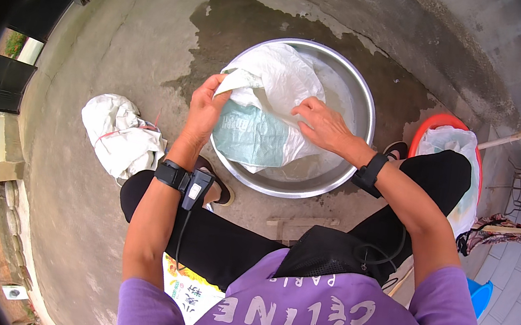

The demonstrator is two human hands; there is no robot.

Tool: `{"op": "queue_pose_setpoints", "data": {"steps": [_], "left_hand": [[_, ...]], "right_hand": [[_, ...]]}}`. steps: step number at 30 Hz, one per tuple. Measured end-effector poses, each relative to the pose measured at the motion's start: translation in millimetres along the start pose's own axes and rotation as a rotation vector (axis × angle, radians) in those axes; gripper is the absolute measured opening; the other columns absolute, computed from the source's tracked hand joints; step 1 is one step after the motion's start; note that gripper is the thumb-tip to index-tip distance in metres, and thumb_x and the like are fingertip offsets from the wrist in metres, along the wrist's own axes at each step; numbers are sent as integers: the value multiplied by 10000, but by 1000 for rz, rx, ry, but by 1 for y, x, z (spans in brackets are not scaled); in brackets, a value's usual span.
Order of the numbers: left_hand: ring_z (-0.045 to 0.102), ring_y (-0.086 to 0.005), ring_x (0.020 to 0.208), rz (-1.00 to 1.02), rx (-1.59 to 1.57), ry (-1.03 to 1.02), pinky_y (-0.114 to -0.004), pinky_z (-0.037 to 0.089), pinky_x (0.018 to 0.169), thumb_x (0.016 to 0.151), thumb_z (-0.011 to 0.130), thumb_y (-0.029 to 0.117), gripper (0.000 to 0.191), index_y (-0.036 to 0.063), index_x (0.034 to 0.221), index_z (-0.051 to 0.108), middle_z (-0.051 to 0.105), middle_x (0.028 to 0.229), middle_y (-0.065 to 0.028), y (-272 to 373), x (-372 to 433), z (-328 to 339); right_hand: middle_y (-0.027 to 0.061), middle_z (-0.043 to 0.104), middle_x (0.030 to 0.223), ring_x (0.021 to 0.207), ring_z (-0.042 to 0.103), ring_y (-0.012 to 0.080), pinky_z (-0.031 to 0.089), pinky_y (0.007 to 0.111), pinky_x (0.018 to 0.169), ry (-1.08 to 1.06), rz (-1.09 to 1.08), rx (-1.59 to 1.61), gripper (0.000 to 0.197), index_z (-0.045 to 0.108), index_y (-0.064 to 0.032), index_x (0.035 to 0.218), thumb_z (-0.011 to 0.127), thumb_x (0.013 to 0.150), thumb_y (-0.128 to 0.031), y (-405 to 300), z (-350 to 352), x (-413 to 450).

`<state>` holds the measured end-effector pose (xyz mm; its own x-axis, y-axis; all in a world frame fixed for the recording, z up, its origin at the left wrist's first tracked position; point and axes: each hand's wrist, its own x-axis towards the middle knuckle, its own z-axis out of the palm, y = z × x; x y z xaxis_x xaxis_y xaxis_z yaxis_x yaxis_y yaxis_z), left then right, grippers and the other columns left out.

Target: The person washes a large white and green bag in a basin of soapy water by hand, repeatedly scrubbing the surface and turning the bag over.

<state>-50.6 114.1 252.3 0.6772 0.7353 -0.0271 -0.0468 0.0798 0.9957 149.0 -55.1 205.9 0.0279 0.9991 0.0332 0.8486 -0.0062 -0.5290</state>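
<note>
A white woven plastic sack [288, 67] with a pale green printed panel [252, 134] lies bunched in a wide metal basin [368, 112]. Its near part leans over the basin's left side. My left hand [209, 104] pinches the folded edge of the sack's mouth between thumb and fingers and holds it up. On the sack's right side, my right hand [320, 121] touches the plastic with curled fingers; whether they grip it is hard to see. Cloudy water [341, 92] shows in the basin beyond the sack.
A crumpled white sack with red string [118, 136] lies on the concrete floor at left. To the right stands a red tub [436, 119] holding white plastic bags [451, 140]. Wet floor [240, 17] surrounds the basin's far side. A printed sack [189, 291] is beside my leg.
</note>
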Motion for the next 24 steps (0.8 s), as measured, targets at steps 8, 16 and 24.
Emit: {"op": "queue_pose_setpoints", "data": {"steps": [8,16,24], "left_hand": [[533,-116,879,222,400,-202,-233,396,790,785,449,-35,254,6,1009,561,593,920,-70,-3,0,-1],[509,-216,1022,526,1006,106,-362,336,859,672,445,-77,338,86,919,610,611,967,-30,-8,11,-62],[568,-319,833,519,833,266,-384,442,733,714,519,0,299,13,1013,505,612,838,-136,23,-13,3]], "right_hand": [[146,562,999,925,547,309,445,324,766,201,28,172,427,482,-83,1136,578,721,-67,0,-36,69],[109,545,864,765,560,231,490,361,746,148,663,1419,331,535,45,924,419,615,65,45,-51,79],[201,500,1081,984,515,327,423,425,901,385,666,2025,411,429,94,1092,374,689,34,31,-27,73]]}}
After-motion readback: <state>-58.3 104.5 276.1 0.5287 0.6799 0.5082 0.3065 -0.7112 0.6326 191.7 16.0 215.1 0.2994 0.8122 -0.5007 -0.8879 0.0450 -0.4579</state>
